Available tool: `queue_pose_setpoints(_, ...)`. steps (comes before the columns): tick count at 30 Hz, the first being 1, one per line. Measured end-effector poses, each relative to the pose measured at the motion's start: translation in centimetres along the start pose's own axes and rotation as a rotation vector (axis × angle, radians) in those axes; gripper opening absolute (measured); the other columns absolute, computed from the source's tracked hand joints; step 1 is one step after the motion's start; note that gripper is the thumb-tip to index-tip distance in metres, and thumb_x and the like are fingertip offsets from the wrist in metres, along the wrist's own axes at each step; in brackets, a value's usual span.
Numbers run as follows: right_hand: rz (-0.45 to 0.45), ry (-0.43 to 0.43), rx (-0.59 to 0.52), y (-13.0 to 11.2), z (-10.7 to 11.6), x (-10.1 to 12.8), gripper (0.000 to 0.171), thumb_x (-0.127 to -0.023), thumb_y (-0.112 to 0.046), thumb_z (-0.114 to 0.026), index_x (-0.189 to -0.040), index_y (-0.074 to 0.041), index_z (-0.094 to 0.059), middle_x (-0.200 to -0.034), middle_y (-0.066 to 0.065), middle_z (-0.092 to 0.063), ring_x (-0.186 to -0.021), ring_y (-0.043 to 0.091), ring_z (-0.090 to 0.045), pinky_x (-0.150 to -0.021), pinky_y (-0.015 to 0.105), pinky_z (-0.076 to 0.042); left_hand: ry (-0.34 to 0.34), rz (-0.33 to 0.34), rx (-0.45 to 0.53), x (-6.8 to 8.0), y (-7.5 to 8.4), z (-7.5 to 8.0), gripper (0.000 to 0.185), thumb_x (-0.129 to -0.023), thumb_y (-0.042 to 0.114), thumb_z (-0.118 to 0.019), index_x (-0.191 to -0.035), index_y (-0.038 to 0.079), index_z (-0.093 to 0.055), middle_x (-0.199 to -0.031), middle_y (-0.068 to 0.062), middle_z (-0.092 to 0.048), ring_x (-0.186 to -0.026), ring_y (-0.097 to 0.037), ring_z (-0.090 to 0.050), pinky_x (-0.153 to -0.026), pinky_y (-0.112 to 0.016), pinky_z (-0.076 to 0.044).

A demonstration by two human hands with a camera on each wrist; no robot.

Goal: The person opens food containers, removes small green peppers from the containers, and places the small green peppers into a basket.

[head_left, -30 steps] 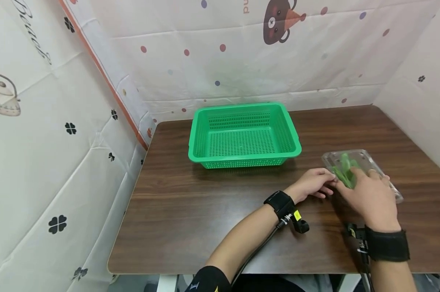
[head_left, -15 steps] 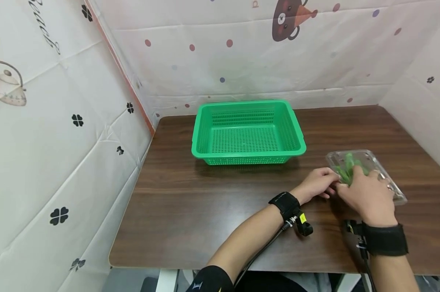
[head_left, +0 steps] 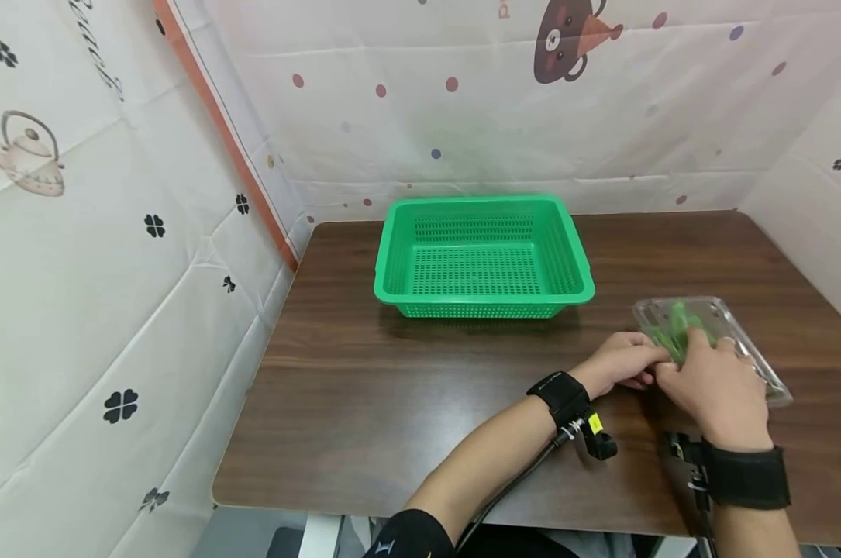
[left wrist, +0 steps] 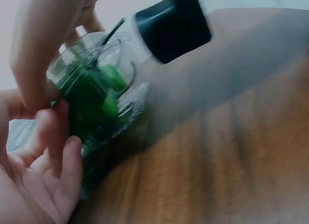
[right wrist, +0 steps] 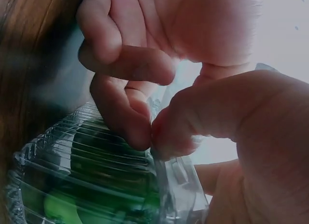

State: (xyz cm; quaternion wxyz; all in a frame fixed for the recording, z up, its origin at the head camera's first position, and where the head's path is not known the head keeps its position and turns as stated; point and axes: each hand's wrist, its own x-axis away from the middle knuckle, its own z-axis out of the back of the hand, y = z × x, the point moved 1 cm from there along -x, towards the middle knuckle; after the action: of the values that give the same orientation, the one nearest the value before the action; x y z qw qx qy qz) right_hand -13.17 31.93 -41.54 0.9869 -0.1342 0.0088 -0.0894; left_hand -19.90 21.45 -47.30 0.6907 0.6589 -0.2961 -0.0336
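I have both hands on the clear plastic clamshell box (head_left: 713,341) of green vegetables, which sits on the bench (head_left: 406,403) at its right side, well apart from the green basket (head_left: 484,260) further back. My left hand (head_left: 622,363) pinches the near left corner of the box, fingers curled onto its rim. My right hand (head_left: 713,384) lies over the near end, thumb and forefinger (right wrist: 120,113) pinching the edge of the lid beside the left fingertips. I judge the step in hand to be prising the lid open at this corner. To do it well I would hold the lower tray down with the left hand and peel upward with the right only, slowly, since thin plastic snaps free suddenly and could scatter the greens. I would keep the box flat on the bench
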Motion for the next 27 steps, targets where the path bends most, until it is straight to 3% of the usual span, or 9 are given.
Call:
queue_pose_setpoints(4,0.015,-0.01,0.0,0.3,0.4,0.1,0.072,-0.091,-0.027,-0.056,-0.141,0.02,-0.036,-0.114,0.052,-0.042,-0.083,0.067,-0.051,-0.061,0.066,-0.043,0.019,-0.062,-0.002,0.1,-0.3,-0.4,0.024,-0.091,0.017,-0.07,-0.07,0.015,-0.06,-0.055,0.006,-0.045,-0.045,-0.009,-0.044,-0.043,-0.021,-0.044)
queue_pose_setpoints(8,0.055,-0.013,0.025,0.6,0.9,-0.2,0.072,-0.089,-0.031,-0.063,-0.131,0.023,-0.043,-0.099,0.045,-0.055,-0.075,0.058,-0.057,-0.058,0.062,-0.046,0.016,-0.106,-0.047,0.1,-0.5,-0.4,0.022,-0.094,0.017,-0.068,-0.073,0.014,-0.06,-0.061,0.007,-0.049,-0.047,-0.009,-0.044,-0.042,-0.022,-0.045)
queue_pose_setpoints(11,0.081,-0.002,0.047,0.7,1.1,-0.4,0.071,-0.086,-0.032,-0.067,-0.123,0.025,-0.046,-0.086,0.04,-0.06,-0.066,0.05,-0.059,-0.052,0.058,-0.046,0.028,-0.114,-0.047,0.3,-0.6,-0.6,0.021,-0.094,0.016,-0.067,-0.074,0.014,-0.06,-0.066,0.008,-0.053,-0.048,-0.008,-0.045,-0.042,-0.02,-0.045)
queue_pose_setpoints(17,0.144,-0.047,0.056,0.7,1.3,-0.8,0.067,-0.086,-0.03,-0.067,-0.119,0.024,-0.047,-0.078,0.034,-0.06,-0.061,0.041,-0.058,-0.049,0.052,-0.046,0.047,-0.114,-0.034,0.8,-0.6,-0.6,0.021,-0.093,0.015,-0.067,-0.074,0.014,-0.058,-0.068,0.01,-0.055,-0.049,-0.006,-0.048,-0.043,-0.019,-0.045)
queue_pose_setpoints(22,0.228,-0.091,0.058,0.4,1.7,-1.2,0.05,-0.087,-0.024,-0.063,-0.105,0.021,-0.05,-0.068,0.02,-0.055,-0.057,0.03,-0.051,-0.048,0.044,-0.041,0.058,-0.122,-0.047,0.9,-0.5,-0.5,0.022,-0.094,0.017,-0.067,-0.075,0.014,-0.058,-0.065,0.009,-0.054,-0.05,-0.005,-0.049,-0.044,-0.02,-0.046)
queue_pose_setpoints(27,0.246,-0.126,0.062,0.2,1.8,-1.2,0.033,-0.083,-0.011,-0.059,-0.096,0.018,-0.047,-0.063,0.012,-0.049,-0.055,0.026,-0.044,-0.047,0.039,-0.037,0.079,-0.124,-0.06,0.9,-0.4,-1.0,0.023,-0.093,0.018,-0.067,-0.073,0.015,-0.057,-0.063,0.009,-0.055,-0.05,-0.004,-0.05,-0.044,-0.02,-0.046)
